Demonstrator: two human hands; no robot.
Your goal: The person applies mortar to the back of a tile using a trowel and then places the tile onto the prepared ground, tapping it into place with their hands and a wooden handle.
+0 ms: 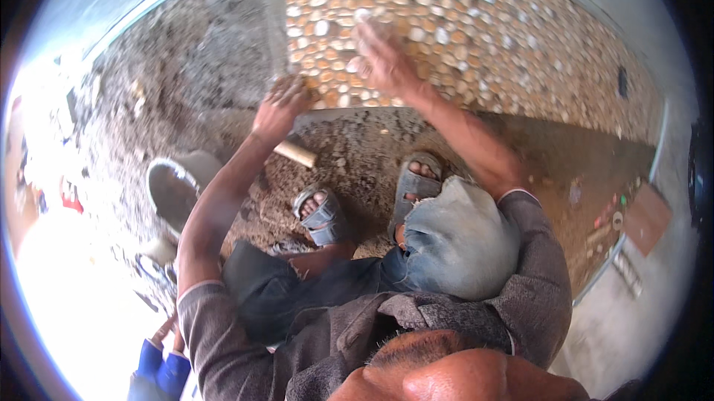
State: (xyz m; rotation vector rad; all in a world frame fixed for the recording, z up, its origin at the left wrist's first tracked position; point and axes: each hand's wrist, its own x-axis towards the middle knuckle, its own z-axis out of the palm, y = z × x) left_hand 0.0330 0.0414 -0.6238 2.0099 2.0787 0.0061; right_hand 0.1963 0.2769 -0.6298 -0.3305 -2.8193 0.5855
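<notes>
Two hands are working at the pebble floor (476, 29), a field of small round stones set in mortar. The left hand (281, 107) is resting at the near left corner of the pebbles, right on their edge, with its fingers (291, 89) curled in; whether they are gripping a stone I cannot tell. The right hand (383, 59) is lying flat on the pebbles just inside the near edge, fingers (368, 33) spread wide and holding nothing, though motion is blurring it. The hands are sitting near each other but apart.

Below the left hand a wooden handle (296, 153) is lying on the bare gravel (357, 148), just outside the pebbles' near edge. The person is squatting there in grey sandals (413, 185), one knee in torn jeans (457, 241) pushing up under the right forearm. Left of the feet a grey bucket (175, 189) is standing on the rough ground (193, 59) that is running along the pebbles' left edge. At the lower left another person's blue sleeve (160, 371) is showing.
</notes>
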